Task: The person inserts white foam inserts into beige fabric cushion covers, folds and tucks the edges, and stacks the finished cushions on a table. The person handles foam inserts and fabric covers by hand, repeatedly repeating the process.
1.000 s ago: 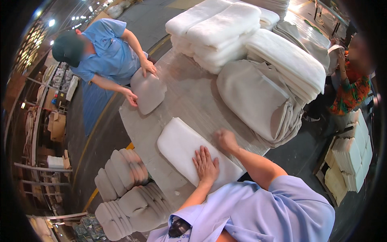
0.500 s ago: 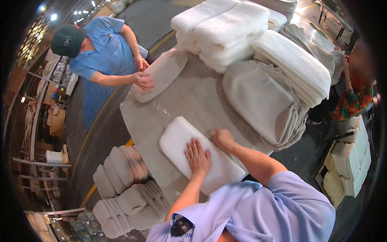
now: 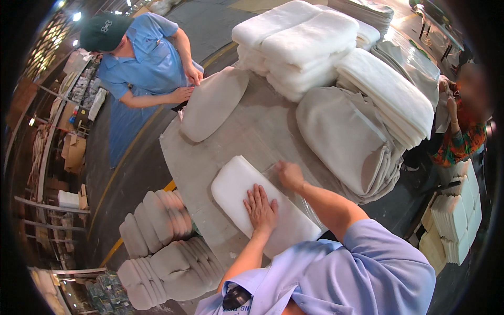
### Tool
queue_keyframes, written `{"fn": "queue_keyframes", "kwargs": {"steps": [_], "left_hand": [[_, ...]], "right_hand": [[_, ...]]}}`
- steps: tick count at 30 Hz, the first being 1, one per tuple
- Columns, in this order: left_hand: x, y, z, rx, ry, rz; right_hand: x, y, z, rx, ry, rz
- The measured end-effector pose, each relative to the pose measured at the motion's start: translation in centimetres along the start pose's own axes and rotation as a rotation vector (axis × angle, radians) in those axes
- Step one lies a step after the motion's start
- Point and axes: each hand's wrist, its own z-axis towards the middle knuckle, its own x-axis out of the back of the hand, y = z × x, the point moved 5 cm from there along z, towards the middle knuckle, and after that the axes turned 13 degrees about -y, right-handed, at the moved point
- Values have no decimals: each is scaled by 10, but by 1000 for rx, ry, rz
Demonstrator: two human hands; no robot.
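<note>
A white padded cushion piece (image 3: 236,184), oblong with a rounded far end, lies slantwise on the table in front of me. My left hand (image 3: 261,210) rests flat on its top, fingers spread. Just past the pad's right edge is my right hand (image 3: 290,175), curled closed and slightly blurred near the tabletop. A thin see-through strip, like clear film (image 3: 270,170), shows beside its fingers and along the pad's edge. What the fingers pinch is too small to tell.
The table (image 3: 252,131) also bears grey fabric covers (image 3: 336,131), white padding stacks (image 3: 304,42) and a grey oval cushion (image 3: 218,105) under a co-worker's hands (image 3: 189,86). Grey cushions (image 3: 173,262) are piled at lower left. Another person (image 3: 462,121) stands at right, near stacked white pads (image 3: 457,215).
My left hand stays flat on the pad, while my right hand remains closed beside it with only a slight shift. The co-worker's hands have moved to the oval cushion's far-left edge, and the cushion has turned slightly.
</note>
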Motion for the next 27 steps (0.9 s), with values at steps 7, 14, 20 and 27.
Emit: {"fn": "queue_keyframes", "kwargs": {"steps": [7,14,20,27], "left_hand": [[-3,-2,0,15,12,20],[2,3,4,-24,15,25],[27,-7,20,-12,-133,-133],[48,-51,48,144,68,13]], "right_hand": [[7,-17,10,154,-67,7],[-24,-20,22,-1,-68,32],[9,5,30,-70,135,70],[-42,-61,13,138,-160,94]]}}
